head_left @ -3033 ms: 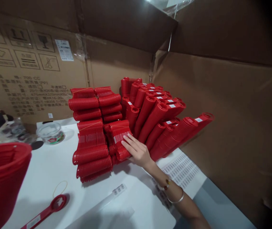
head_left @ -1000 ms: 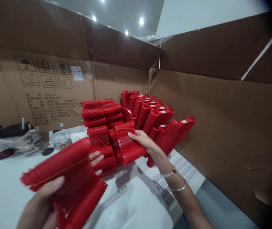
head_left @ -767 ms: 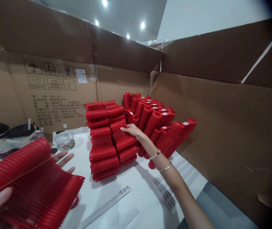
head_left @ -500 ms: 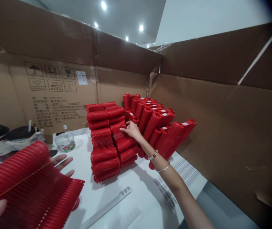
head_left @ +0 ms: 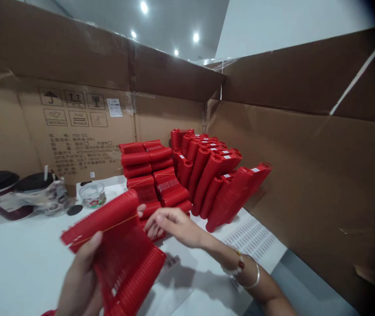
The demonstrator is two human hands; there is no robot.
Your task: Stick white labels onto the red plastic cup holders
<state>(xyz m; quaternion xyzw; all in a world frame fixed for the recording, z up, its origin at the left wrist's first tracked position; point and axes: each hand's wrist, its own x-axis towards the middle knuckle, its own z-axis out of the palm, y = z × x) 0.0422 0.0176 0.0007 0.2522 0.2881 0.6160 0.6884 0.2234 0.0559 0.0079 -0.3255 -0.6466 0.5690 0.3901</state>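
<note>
My left hand (head_left: 87, 272) grips a bundle of nested red plastic pieces (head_left: 118, 250), ribbed along both thick edges and bound by a thin yellow band (head_left: 118, 224). The bundle is tilted in front of me above the table; the left fingers are partly behind it. My right hand (head_left: 172, 226) is at the bundle's right side, fingers curled together. Whether anything is pinched in them cannot be made out. Behind both hands rises a pile of similar red bundles (head_left: 143, 160). To its right, red bundles with white labels (head_left: 210, 169) lean on end in rows.
Cardboard walls (head_left: 273, 166) enclose the white table (head_left: 19, 259) at the back and right. Two dark-lidded cups (head_left: 1, 195) and a clear round tub (head_left: 92, 195) stand at the left. A sheet of printed labels (head_left: 253, 237) lies at the right.
My left hand has carried the red bundle rightward to the middle. My right hand has left the pile, come down towards me beside the held bundle, and its fingers have curled.
</note>
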